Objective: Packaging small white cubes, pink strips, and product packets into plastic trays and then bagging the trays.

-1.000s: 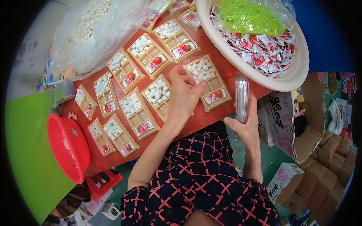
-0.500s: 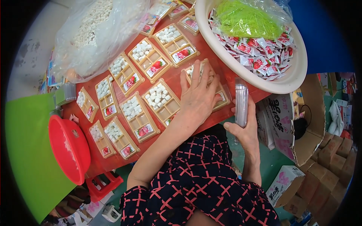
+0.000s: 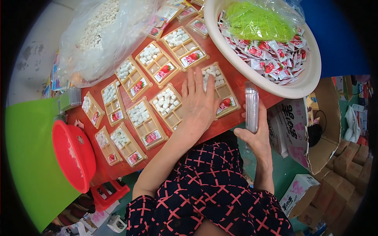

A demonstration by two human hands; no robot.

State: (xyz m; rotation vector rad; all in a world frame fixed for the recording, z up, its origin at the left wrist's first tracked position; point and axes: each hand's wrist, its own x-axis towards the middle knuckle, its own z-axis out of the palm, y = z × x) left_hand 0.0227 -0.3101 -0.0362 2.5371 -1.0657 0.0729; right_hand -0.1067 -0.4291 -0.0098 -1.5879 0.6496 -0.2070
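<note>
My left hand (image 3: 200,103) is open, fingers stretched out, over the gap between two tan compartment trays. The tray on its right (image 3: 233,98) holds small white marshmallow-like pieces (image 3: 213,75) and a strawberry-printed sachet (image 3: 226,104). Part of the tray on its left (image 3: 167,84) is hidden under the hand; whether the fingers touch either tray, I cannot tell. At the table's right edge, my right hand (image 3: 258,139) grips an upright stack of clear plastic lids (image 3: 252,110), thumb on the near side.
More filled trays (image 3: 146,122) stand in rows on the red table (image 3: 84,173). Behind them lies a clear bag of white pieces (image 3: 94,35). A cream tub (image 3: 315,80) holds sachets and a bright green bundle. A red basin (image 3: 88,157) sits left; cardboard boxes (image 3: 328,129) stand right.
My left hand has shifted left off the right-hand tray, uncovering its white pieces and sachet. The right hand and its lid stack stay in place.
</note>
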